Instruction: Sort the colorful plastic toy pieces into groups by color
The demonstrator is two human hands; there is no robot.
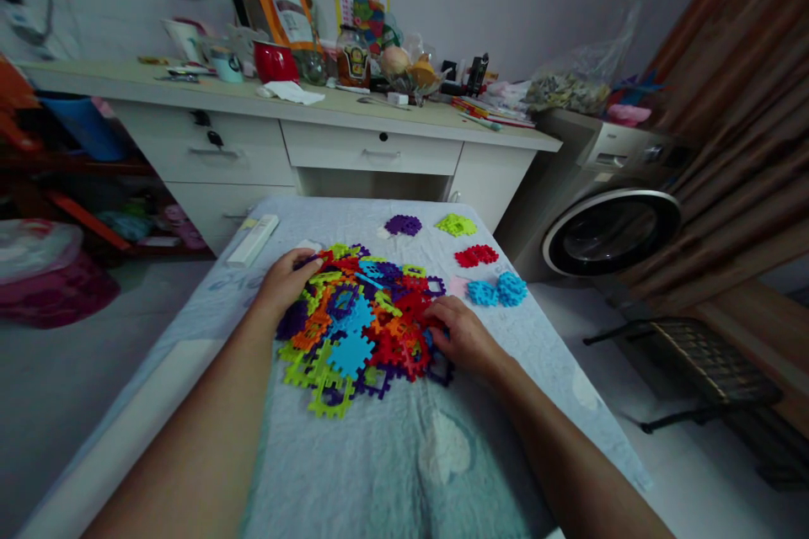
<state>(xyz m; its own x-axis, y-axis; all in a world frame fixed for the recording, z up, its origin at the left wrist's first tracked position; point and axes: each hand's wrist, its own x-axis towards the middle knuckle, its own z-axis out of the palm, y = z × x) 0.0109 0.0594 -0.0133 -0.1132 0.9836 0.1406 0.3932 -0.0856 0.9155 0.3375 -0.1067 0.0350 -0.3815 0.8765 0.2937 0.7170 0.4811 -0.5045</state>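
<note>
A heaped pile of plastic interlocking building pieces (354,337) in red, blue, purple, orange and lime green lies on the cloth-covered table. At its upper left edge is my left hand (286,280), thumb and fingers apart, touching the pieces there. My right hand (464,335) rests against the right side, its fingertips on red pieces (410,307) and its thumb spread from the fingers. Beyond the pile are sorted groups: purple pieces (403,225), lime green pieces (456,225), red pieces (476,256) and two clusters of blue pieces (511,289).
A white box (253,241) lies at the table's far left. Behind stands a white cabinet (372,143) topped with jars, a red pot (275,63) and other clutter. A washing machine (610,202) and a low woven stool (708,362) are on the right.
</note>
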